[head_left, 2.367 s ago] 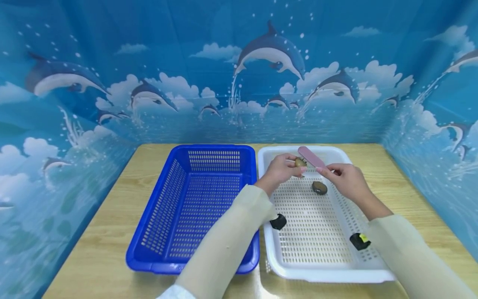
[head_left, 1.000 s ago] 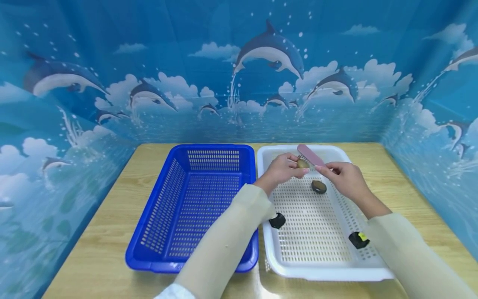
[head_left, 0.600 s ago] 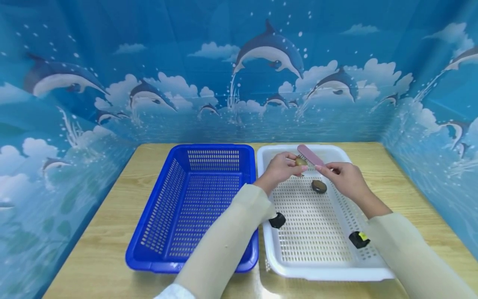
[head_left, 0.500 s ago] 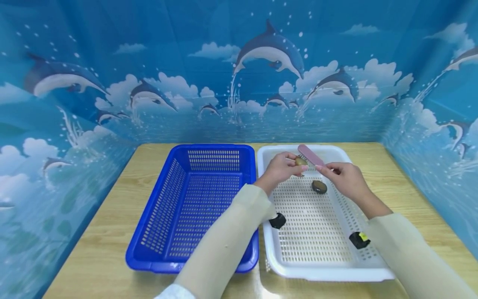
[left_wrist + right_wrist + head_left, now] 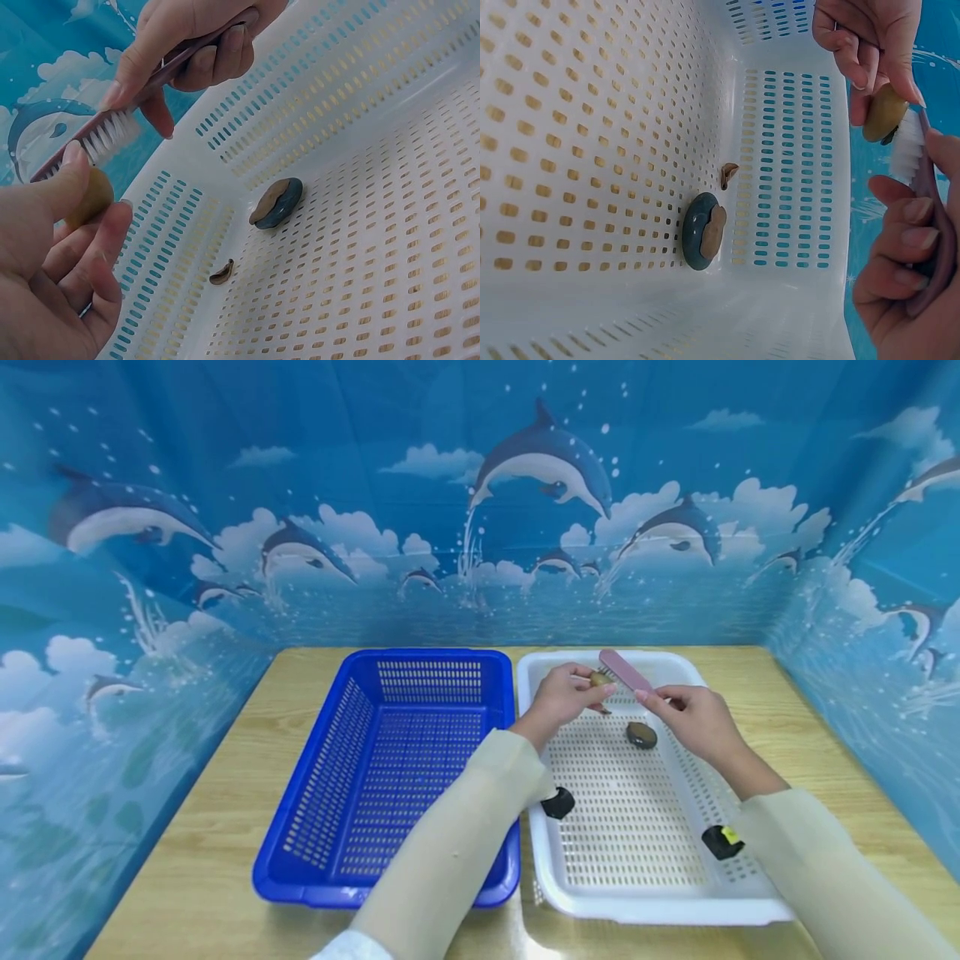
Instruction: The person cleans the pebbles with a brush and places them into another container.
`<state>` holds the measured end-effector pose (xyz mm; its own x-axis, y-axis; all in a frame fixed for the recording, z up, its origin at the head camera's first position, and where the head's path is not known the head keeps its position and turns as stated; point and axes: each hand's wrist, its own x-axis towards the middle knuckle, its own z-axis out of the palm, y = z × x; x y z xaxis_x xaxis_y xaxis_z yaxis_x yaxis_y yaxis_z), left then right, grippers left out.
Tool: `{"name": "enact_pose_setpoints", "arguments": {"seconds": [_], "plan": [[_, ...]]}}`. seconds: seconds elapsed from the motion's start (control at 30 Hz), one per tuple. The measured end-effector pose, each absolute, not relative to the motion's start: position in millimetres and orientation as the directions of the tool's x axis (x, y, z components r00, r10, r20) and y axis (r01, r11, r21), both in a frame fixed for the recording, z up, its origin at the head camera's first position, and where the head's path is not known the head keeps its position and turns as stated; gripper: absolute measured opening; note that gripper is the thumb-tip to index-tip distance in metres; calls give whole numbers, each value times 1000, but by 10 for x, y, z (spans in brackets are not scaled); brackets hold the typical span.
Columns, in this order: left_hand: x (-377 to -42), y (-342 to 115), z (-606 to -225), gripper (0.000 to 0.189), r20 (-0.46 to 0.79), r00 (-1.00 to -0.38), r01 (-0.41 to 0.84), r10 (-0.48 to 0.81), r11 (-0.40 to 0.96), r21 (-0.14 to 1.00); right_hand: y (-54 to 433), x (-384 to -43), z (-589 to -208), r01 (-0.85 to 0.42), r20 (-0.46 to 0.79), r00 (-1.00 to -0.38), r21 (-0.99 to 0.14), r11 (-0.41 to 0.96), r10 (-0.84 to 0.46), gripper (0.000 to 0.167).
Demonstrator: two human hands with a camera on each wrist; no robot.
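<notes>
Over the far end of the white basket (image 5: 660, 912), my left hand (image 5: 558, 697) pinches a smooth yellowish pebble (image 5: 885, 114) between thumb and fingers. My right hand (image 5: 697, 720) grips the handle of a pink brush (image 5: 626, 671), its fingers wrapped round it in the right wrist view. The brush's white bristles (image 5: 111, 136) lie right against the pebble, where a small dark patch shows. Below the hands, a dark grey-green stone (image 5: 697, 229) carrying a flat brown patch (image 5: 268, 201) rests on the basket floor. Near it lies a small curled brown scrap (image 5: 221, 272).
A blue perforated basket (image 5: 288, 893) stands on the wooden table (image 5: 195, 827), close along the white basket's left side. Black wrist devices (image 5: 558, 803) hang beneath the sleeves over the white basket. A dolphin-print curtain (image 5: 420, 527) encloses the table's back and sides.
The pebble in my left hand has shifted slightly up and left along the bristles since one second ago, after small back-and-forth moves. The brush and the stone in the basket stay nearly in place.
</notes>
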<state>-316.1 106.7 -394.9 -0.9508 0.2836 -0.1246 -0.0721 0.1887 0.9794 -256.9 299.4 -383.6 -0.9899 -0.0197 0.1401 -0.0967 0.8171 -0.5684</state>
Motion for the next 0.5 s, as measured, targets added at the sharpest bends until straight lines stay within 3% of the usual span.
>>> {"name": "enact_pose_setpoints", "arguments": {"seconds": [0.5], "plan": [[-3168,1083,-3962,33,-115,-944,-46,308,223,974,2984,-2575,-3853,-151,140,-987,-594,790,-83,54]]}}
